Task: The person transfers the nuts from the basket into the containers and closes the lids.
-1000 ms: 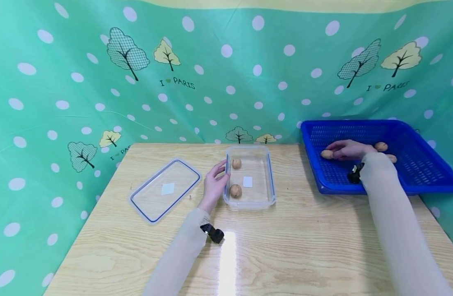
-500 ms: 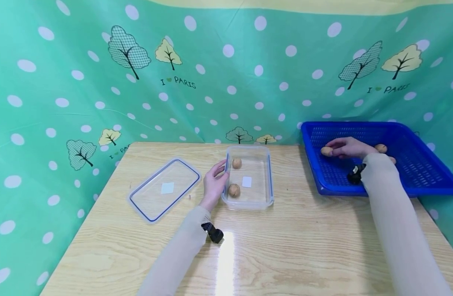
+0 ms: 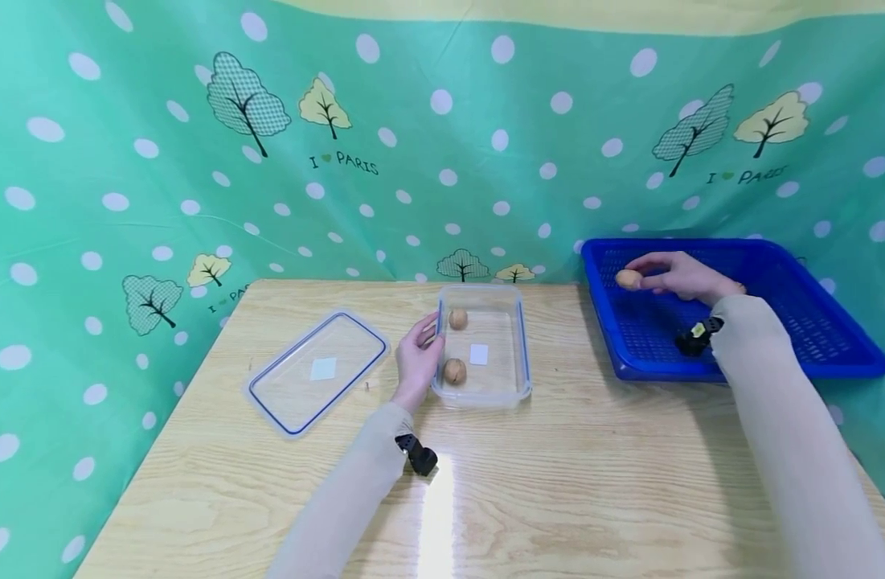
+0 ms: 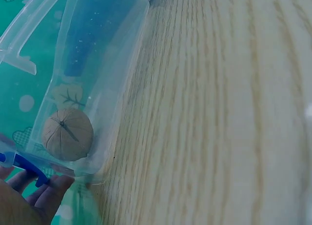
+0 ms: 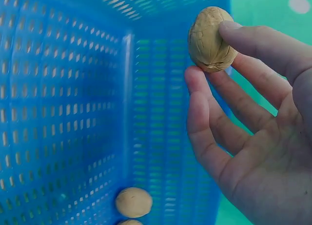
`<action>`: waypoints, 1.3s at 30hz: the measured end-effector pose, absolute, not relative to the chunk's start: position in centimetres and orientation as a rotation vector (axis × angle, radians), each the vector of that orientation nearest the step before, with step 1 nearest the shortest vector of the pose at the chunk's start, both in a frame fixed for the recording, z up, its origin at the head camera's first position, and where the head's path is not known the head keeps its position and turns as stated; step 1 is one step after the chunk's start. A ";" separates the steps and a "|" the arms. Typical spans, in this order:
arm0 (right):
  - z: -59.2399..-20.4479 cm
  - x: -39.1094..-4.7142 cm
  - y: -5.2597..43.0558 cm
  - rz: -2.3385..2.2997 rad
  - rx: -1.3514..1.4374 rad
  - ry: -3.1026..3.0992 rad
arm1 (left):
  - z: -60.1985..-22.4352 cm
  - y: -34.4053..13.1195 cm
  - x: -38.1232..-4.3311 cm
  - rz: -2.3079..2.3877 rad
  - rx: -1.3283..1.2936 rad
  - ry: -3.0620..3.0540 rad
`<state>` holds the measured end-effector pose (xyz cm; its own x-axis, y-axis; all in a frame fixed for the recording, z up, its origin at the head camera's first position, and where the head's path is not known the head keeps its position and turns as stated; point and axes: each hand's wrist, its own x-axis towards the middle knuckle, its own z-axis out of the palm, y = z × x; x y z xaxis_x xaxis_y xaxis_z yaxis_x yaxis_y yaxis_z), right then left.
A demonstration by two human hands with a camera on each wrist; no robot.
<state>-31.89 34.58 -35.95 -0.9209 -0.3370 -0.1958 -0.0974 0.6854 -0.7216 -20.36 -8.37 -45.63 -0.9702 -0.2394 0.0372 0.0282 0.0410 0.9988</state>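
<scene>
My left hand holds the left side of a clear plastic food container, its fingers at the rim. Two walnuts lie inside along that side, a far walnut and a near walnut; one walnut shows through the wall in the left wrist view. Above the left part of a blue plastic basket, my right hand pinches a walnut between thumb and fingertips. Lower in the right wrist view, another walnut sits in the basket, with part of one more at the frame's bottom edge.
Left of the container, its clear lid with a blue seal lies flat on the wooden table. A green dotted cloth hangs behind the table. The basket takes up the table's far right.
The right hand has lifted its walnut up from the basket floor and slightly left. Holding the container, the left hand stays in about the same place.
</scene>
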 end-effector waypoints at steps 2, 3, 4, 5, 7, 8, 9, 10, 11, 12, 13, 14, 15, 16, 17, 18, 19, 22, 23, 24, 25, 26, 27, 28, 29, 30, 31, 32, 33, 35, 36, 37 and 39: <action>-35.5 -31.5 34.3 -1.103 -0.329 2.574 | -45.7 -8.3 -20.4 -2.031 0.218 -2.110; -35.3 -31.3 34.2 -1.109 -0.324 2.569 | -45.7 -8.3 -20.4 -2.029 0.218 -2.106; -35.0 -31.1 34.1 -1.114 -0.315 2.564 | -45.7 -8.2 -20.4 -2.026 0.219 -2.103; -34.8 -30.9 34.0 -1.118 -0.316 2.560 | -45.7 -8.2 -20.4 -2.022 0.221 -2.101; -34.4 -30.5 33.9 -1.121 -0.308 2.556 | -45.8 -8.1 -20.5 -2.013 0.226 -2.098; -34.2 -30.3 33.8 -1.117 -0.298 2.558 | -45.8 -8.1 -20.5 -2.013 0.232 -2.097; -33.9 -30.2 33.7 -1.109 -0.296 2.557 | -45.8 -8.0 -20.5 -2.015 0.243 -2.097; -33.6 -30.0 33.7 -1.100 -0.300 2.562 | -45.8 -7.9 -20.5 -2.015 0.249 -2.097; -33.2 -29.8 33.6 -1.089 -0.303 2.567 | -45.7 -7.9 -20.5 -2.020 0.254 -2.095; -32.9 -29.6 33.4 -1.085 -0.320 2.572 | -45.7 -7.8 -20.5 -2.021 0.256 -2.094; -32.6 -29.5 33.3 -1.088 -0.335 2.577 | -45.7 -7.7 -20.5 -2.027 0.259 -2.092; -32.3 -29.3 33.2 -1.086 -0.356 2.585 | -45.7 -7.7 -20.5 -2.029 0.256 -2.091; -32.0 -29.2 33.0 -1.088 -0.378 2.590 | -45.7 -7.7 -20.5 -2.029 0.253 -2.090; -31.8 -29.0 32.9 -1.094 -0.390 2.596 | -45.7 -7.7 -20.4 -2.024 0.247 -2.090; -31.7 -28.9 32.7 -1.108 -0.395 2.594 | -45.7 -7.7 -20.5 -2.021 0.245 -2.089; -31.6 -28.8 32.5 -1.125 -0.394 2.590 | -45.7 -7.7 -20.5 -2.016 0.242 -2.088; -31.6 -28.7 32.4 -1.134 -0.384 2.589 | -45.7 -7.6 -20.5 -2.015 0.242 -2.087; -31.5 -28.5 32.2 -1.155 -0.354 2.583 | -45.8 -7.6 -20.6 -2.009 0.239 -2.086; -31.5 -28.4 32.1 -1.164 -0.347 2.581 | -45.8 -7.6 -20.6 -2.011 0.237 -2.088; -31.5 -28.3 32.1 -1.167 -0.342 2.583 | -45.8 -7.6 -20.6 -2.008 0.232 -2.094; -31.5 -28.2 32.0 -1.165 -0.343 2.591 | -45.9 -7.6 -20.6 -2.006 0.227 -2.099; -31.5 -28.1 32.0 -1.173 -0.348 2.593 | -45.9 -7.6 -20.6 -2.006 0.222 -2.104; -31.6 -28.0 31.9 -1.174 -0.362 2.599 | -45.8 -7.6 -20.7 -2.007 0.217 -2.107; -31.6 -27.9 31.7 -1.169 -0.378 2.605 | -45.8 -7.6 -20.7 -2.008 0.214 -2.110; -31.7 -27.8 31.5 -1.162 -0.399 2.615 | -45.8 -7.6 -20.6 -2.014 0.209 -2.111; -31.7 -27.7 31.3 -1.157 -0.421 2.626 | -45.8 -7.6 -20.7 -2.018 0.207 -2.112; -31.7 -27.7 31.1 -1.153 -0.445 2.634 | -45.8 -7.6 -20.7 -2.029 0.204 -2.107; -31.7 -27.6 30.8 -1.150 -0.470 2.640 | -45.7 -7.6 -20.7 -2.036 0.206 -2.107; -31.8 -27.5 30.6 -1.142 -0.489 2.648 | -45.7 -7.6 -20.7 -2.042 0.207 -2.108; -31.8 -27.4 30.0 -1.140 -0.512 2.658 | -45.7 -7.7 -20.7 -2.055 0.203 -2.107; -31.8 -27.3 29.8 -1.146 -0.520 2.655 | -45.7 -7.7 -20.7 -2.057 0.202 -2.109; -31.8 -27.3 29.5 -1.150 -0.528 2.648 | -45.7 -7.7 -20.7 -2.061 0.202 -2.111; -31.9 -27.2 29.1 -1.154 -0.538 2.638 | -45.8 -7.7 -20.7 -2.074 0.198 -2.110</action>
<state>-27.21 29.12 -31.86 -0.9107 -0.4104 -0.0469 -0.2441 0.6262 -0.7405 -20.75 -7.67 -45.78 -0.9756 -0.2172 0.0320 0.0283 0.0199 0.9994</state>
